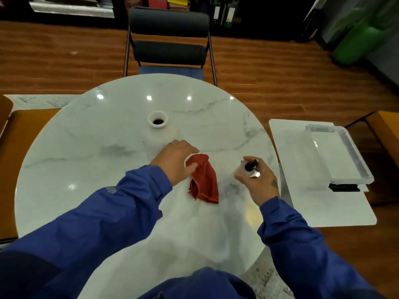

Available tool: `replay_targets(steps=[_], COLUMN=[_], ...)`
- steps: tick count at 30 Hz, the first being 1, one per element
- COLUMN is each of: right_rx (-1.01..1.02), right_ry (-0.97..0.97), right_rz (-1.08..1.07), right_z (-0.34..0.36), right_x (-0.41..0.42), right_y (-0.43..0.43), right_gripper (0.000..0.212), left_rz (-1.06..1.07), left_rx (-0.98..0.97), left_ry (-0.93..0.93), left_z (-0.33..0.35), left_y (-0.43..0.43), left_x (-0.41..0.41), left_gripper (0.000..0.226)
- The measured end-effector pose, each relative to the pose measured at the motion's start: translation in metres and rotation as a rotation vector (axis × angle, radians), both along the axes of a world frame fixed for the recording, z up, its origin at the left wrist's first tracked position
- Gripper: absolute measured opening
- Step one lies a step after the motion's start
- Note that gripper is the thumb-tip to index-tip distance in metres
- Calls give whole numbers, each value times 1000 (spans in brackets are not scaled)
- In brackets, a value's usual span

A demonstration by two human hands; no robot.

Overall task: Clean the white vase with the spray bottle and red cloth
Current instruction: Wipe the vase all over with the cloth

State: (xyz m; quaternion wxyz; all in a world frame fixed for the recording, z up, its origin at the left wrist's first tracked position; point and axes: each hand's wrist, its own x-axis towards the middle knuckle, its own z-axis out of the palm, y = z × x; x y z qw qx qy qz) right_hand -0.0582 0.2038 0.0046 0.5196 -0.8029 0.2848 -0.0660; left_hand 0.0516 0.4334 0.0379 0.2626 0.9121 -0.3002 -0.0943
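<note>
At frame centre, the left hand [176, 161] pinches the top of the red cloth [204, 180] lying on the table [86, 147]. Right of it, the right hand [258, 180] is closed around the spray bottle [248, 169]. The vase [158, 130] stands upright just above the left hand.

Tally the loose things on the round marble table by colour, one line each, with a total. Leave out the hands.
White: 1, the vase
Red: 1, the cloth, under the left hand
Clear with a black top: 1, the spray bottle, gripped by the right hand
Total: 3 on the marble table
</note>
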Motion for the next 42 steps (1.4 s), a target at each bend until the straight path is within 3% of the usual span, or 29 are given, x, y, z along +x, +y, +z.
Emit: replay_targets(steps=[6,11,15,17,20,23,27,34,39,42], right_rx=[-58,-109,-436,-430,-409,-488,-546,-419,-125,90], right_ry=[32,38,-256,-315,-55,281,429,355,229,70], right_rz=[14,61,66,175,380,476,484,380,137,54], right_z=[-1,22,59,61,36,5,-18,-25,-8,22], right_x=[-5,-7,0,8,24,36,42,57,64,69], right_y=[1,8,32,49,69,79,90,90,77,78], right_gripper=[47,72,49,37,32,44,56,38,37,47], left_rz=[57,121,209,250,265,271,310,412,548,624], left_rx=[37,42,-39,-79,-85,-78,-69,-93,-147,-227], left_ry=[200,291,368,415,450,453,458,481,372,244], left_z=[-25,-39,-46,-49,-52,-51,-49,-46,-25,-5], left_y=[-13,-11,-6,-4,-2,6,21,52,87,102], left_x=[-13,-16,-16,-18,-19,-18,-17,-12,11,31], left_gripper=[41,40,39,39,39,41,41,39,33,32])
